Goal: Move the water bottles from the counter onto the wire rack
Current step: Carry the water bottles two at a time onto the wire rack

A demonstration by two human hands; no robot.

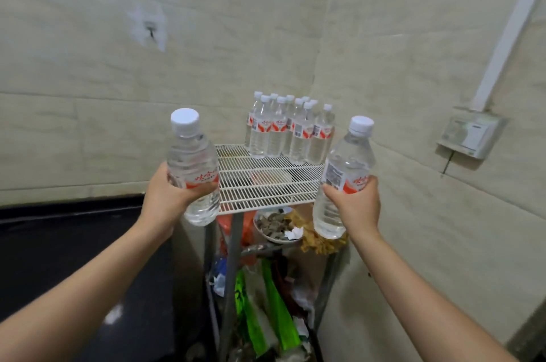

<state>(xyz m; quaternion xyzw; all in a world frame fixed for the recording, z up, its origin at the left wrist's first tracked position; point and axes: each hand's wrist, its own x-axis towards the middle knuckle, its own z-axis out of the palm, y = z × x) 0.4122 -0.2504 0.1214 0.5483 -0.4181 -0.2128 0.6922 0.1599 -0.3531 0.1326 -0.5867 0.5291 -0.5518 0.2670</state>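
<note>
My left hand [167,194] grips a clear water bottle [192,154] with a white cap and red label, held upright just left of the wire rack's front edge. In my right hand [356,205] is a second such bottle [344,175], upright at the rack's front right corner. The white wire rack [266,184] stands in the room's corner. Several water bottles [289,131] stand grouped at the back of its top shelf. The front half of the shelf is bare wire.
A black counter [68,258] lies at the left, below the tiled wall. Under the top shelf sit a bowl of scraps [276,227], bags and green plastic [277,311]. A wall socket box [469,134] juts out on the right wall.
</note>
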